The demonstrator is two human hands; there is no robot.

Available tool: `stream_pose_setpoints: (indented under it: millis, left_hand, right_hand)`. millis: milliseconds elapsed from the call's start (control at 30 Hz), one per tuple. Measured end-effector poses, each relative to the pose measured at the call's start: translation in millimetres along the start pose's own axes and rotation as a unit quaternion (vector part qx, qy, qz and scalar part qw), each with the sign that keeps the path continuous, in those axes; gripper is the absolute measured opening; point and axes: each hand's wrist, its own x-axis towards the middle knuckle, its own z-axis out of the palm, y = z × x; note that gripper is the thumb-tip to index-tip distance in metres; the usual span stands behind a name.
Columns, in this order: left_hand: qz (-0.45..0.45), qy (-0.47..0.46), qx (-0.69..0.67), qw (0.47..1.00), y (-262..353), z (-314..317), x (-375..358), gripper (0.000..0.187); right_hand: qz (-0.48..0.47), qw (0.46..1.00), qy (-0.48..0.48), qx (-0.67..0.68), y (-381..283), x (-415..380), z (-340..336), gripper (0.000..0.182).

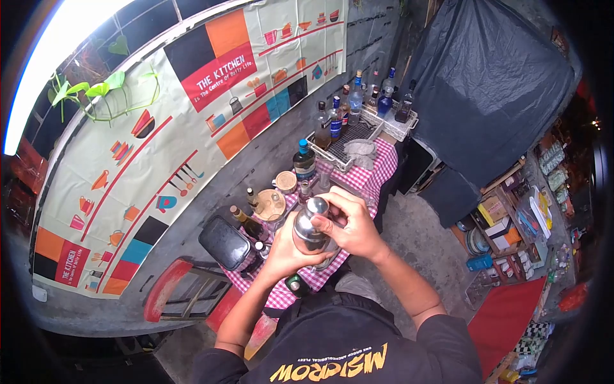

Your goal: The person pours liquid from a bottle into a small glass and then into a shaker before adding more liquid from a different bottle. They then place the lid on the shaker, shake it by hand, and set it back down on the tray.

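Observation:
A shiny metal cocktail shaker (311,230) is held up in front of my chest, its rounded cap toward the camera. My left hand (286,248) wraps around the shaker's body from the left and below. My right hand (353,224) grips its upper part from the right, thumb against the metal near the cap. Beyond the hands, a teal-capped bottle (304,161) stands on the red-and-white checked tablecloth (382,163). A round wooden board (271,203) and a cup (286,182) lie left of it. The hands hide part of the table.
A black tub (225,242) sits at the table's left end, near a dark bottle (248,224). A green bottle (295,284) stands close to my body. At the far end, several bottles crowd a white wire basket (338,163) beside a grey cloth (360,153). Cluttered shelves (505,224) are right.

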Motion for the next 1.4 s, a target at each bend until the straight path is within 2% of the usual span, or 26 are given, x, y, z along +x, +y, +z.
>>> stream_pose_setpoints:
  millis: [100, 233, 333, 367, 433, 500, 567, 600, 667, 700, 733, 800, 867, 900, 933, 1000, 1033, 1067, 1133, 1167, 1233, 1267, 1300, 1333, 1367, 1400]
  left_hand:
    - [-0.068, -0.096, -0.102, 0.988, -5.0, 1.6, -3.5, 0.082]
    - [-0.074, -0.104, -0.14, 0.982, -9.1, 3.4, -9.8, 0.073]
    - [0.01, -0.056, -0.025, 0.998, -4.8, 3.9, -7.7, 0.064]
    - [0.028, -0.047, 0.021, 0.998, -6.0, 2.1, -8.4, 0.069]
    - [0.065, -0.03, 0.113, 0.991, -12.4, -5.7, -8.0, 0.079]
    - [0.18, 0.013, 0.13, 0.975, -27.1, -9.1, -5.3, 0.082]
    - [0.264, 0.032, 0.129, 0.955, -42.4, -13.1, 0.5, 0.084]
    - [0.212, -0.007, 0.107, 0.971, -40.4, -15.4, -0.2, 0.083]
    - [0.105, -0.087, 0.059, 0.989, -32.9, -17.2, -3.3, 0.082]
    - [0.076, -0.083, -0.032, 0.993, -25.0, -5.5, -6.8, 0.078]
    - [0.028, -0.087, -0.058, 0.994, -19.9, -3.8, -6.0, 0.075]
    - [0.019, -0.086, -0.083, 0.993, -17.2, -5.0, -4.2, 0.075]
    - [0.165, -0.053, 0.087, 0.981, -16.9, -12.3, -8.2, 0.081]
    - [0.212, -0.031, 0.13, 0.968, -22.7, -16.9, -12.1, 0.087]
    - [0.194, -0.118, 0.068, 0.971, -39.2, -20.6, -6.0, 0.091]
    - [0.25, -0.119, 0.067, 0.959, -56.4, -21.2, -6.0, 0.092]
    - [0.267, -0.086, 0.099, 0.955, -37.4, -19.8, -11.0, 0.088]
    - [0.147, -0.089, 0.051, 0.984, -15.7, -17.8, -17.6, 0.084]
    - [0.03, -0.118, -0.072, 0.99, -14.7, -9.9, -14.2, 0.085]
    - [0.017, -0.124, -0.045, 0.991, -14.7, -11.1, -9.1, 0.087]
    - [0.083, -0.089, 0.014, 0.993, -24.1, -10.6, -9.7, 0.085]
    - [0.115, -0.071, 0.043, 0.99, -27.0, -10.9, -9.9, 0.085]
    - [0.205, -0.027, 0.131, 0.97, -23.2, -15.3, -11.2, 0.091]
    - [0.243, -0.068, 0.178, 0.951, -41.0, -19.0, -9.2, 0.098]
    - [0.244, -0.087, 0.147, 0.954, -57.5, -21.4, -3.9, 0.097]
    - [0.232, -0.084, 0.132, 0.96, -54.6, -21.4, -4.4, 0.095]
  right_hand:
    - [0.002, 1.0, 0.006, -0.016, -0.6, 4.6, 1.6, 0.038]
    - [0.014, 0.998, 0.003, 0.066, -19.3, 10.9, -5.3, 0.037]
    - [-0.105, 0.994, -0.024, -0.027, -13.1, 9.3, -8.6, 0.037]
    - [-0.147, 0.989, 0.0, -0.017, -8.3, 7.3, -3.6, 0.035]
    - [-0.228, 0.972, -0.043, -0.018, -12.9, 3.7, -11.9, 0.033]
    - [-0.288, 0.954, -0.079, 0.015, -23.7, 0.6, -14.4, 0.033]
    - [-0.296, 0.949, -0.109, -0.007, -38.4, -1.9, -16.0, 0.033]
    - [-0.294, 0.95, -0.105, -0.019, -42.8, -2.3, -12.9, 0.031]
    - [-0.234, 0.963, -0.002, -0.134, -31.6, 1.1, -3.0, 0.031]
    - [-0.15, 0.974, 0.013, -0.168, -38.3, 9.2, -3.2, 0.031]
    - [-0.111, 0.977, 0.036, -0.181, -30.1, 14.2, -0.5, 0.028]
    - [-0.121, 0.982, 0.06, -0.132, -23.6, 19.1, -0.8, 0.025]
    - [-0.293, 0.952, 0.001, -0.091, -18.4, 9.0, -10.7, 0.021]
    - [-0.393, 0.915, -0.014, -0.086, -24.5, 0.4, -8.4, 0.019]
    - [-0.443, 0.882, -0.054, -0.154, -38.5, -6.5, -9.9, 0.021]
    - [-0.478, 0.854, -0.023, -0.203, -46.2, -11.3, -2.6, 0.027]
    - [-0.447, 0.871, -0.035, -0.202, -37.2, -10.4, -3.6, 0.028]
    - [-0.367, 0.915, 0.023, -0.167, -23.0, -6.5, 4.7, 0.024]
    - [-0.148, 0.98, 0.061, -0.118, -20.0, 8.7, 5.1, 0.017]
    - [-0.163, 0.978, 0.061, -0.115, -19.7, 10.0, 4.6, 0.018]
    - [-0.194, 0.973, 0.061, -0.106, -18.4, 12.1, 4.9, 0.02]
    - [-0.31, 0.942, 0.01, -0.127, -6.2, 2.8, 0.7, 0.025]
    - [-0.379, 0.916, -0.018, -0.128, -11.6, -1.9, 0.5, 0.025]
    - [-0.446, 0.885, -0.046, -0.128, -20.7, -6.1, 0.0, 0.026]
    - [-0.458, 0.876, -0.037, -0.147, -28.4, -9.7, 2.8, 0.022]
    - [-0.435, 0.89, -0.015, -0.137, -26.8, -7.4, 6.1, 0.022]
